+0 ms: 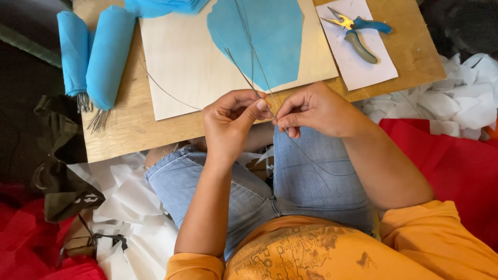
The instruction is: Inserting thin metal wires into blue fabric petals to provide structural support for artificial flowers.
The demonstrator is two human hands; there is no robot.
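1. L hand (232,118): fingers pinched on thin wires (258,78).
2. R hand (311,110): pinched on same wires, just beside L.
3. Wires cross blue paper (262,39) on counter (129,129).
4. Pliers (353,32), far R.

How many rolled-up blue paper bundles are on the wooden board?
2. Both lie side by side at the board's far left corner: the outer roll at the edge, the inner roll right beside it, each with thin wires sticking out of its lower end. None seems hidden.

Thin grey wires (252,78) cross the blue paper, pinched together above the lap.
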